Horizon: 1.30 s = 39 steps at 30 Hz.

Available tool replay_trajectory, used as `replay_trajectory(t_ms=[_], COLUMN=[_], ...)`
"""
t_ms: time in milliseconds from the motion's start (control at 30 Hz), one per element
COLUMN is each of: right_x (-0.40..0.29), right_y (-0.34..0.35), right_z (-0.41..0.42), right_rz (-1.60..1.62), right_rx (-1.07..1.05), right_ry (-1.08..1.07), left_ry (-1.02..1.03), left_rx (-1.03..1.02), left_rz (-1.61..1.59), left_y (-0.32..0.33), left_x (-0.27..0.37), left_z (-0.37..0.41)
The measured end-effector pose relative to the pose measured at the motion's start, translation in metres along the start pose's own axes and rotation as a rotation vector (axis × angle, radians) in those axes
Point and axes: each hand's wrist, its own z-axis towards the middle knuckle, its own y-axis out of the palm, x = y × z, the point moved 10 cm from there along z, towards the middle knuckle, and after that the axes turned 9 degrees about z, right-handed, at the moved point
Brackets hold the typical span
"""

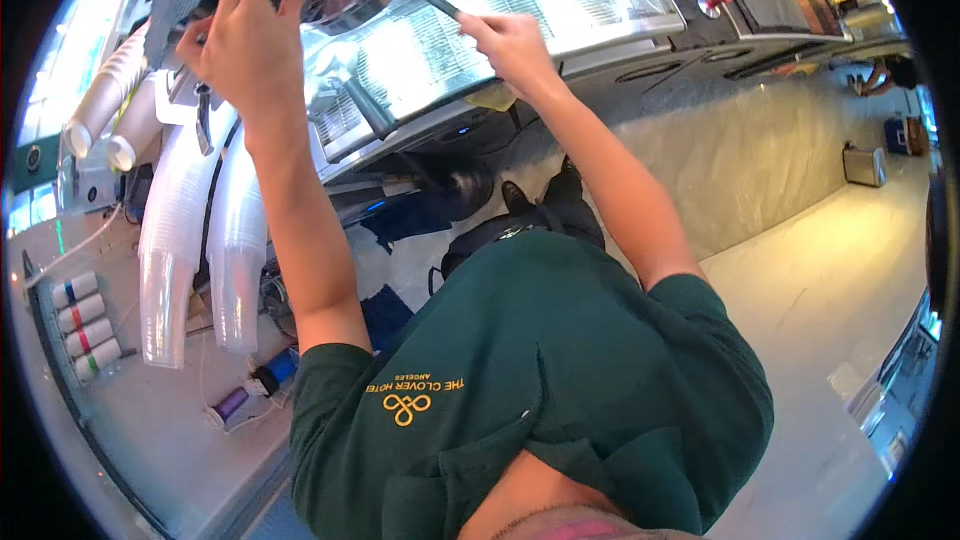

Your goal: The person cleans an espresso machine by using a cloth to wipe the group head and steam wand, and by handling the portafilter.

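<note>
My right hand grips the slim black handle of what looks like a portafilter. Its round metal end lies beside my left hand, over the slatted metal drip tray of an espresso machine. My left hand is raised at the upper left, fingers curled at a dark part of the machine; what they touch is hidden. Between my forearms a second portafilter points its black handle towards me. A black lever hangs just below my left hand.
Stacks of clear plastic cups and paper cups jut out on the left. Several white rolls and a purple cylinder lie lower left. A red-topped tool stands at the upper right. Farther right are a metal bin and another person.
</note>
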Motion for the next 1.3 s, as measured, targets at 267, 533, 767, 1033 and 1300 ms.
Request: replay_trajectory(t_ms=[267,533,767,1033,1300], right_x=[-0.012,-0.015,-0.019,-0.011,-0.034], right_y=[0.02,0.04,0.03,0.041,0.03], right_z=[-0.005,0.006,-0.015,-0.021,-0.03], right_rz=[-0.171,-0.16,-0.181,-0.309,-0.566], right_rx=[0.077,0.02,0.043,0.029,0.006], right_ry=[-0.189,-0.223,-0.356,-0.359,-0.821], left_ry=[0.002,-0.034,-0.03,-0.03,-0.012], left_rx=[-0.038,-0.094,-0.098,-0.102,-0.086], left_rz=[0.011,0.029,0.041,0.046,0.079], left_y=[0.001,-0.002,-0.003,0.0,-0.001], left_x=[0.003,0.002,0.004,0.006,0.007], left_z=[0.002,0.006,0.005,0.002,0.003])
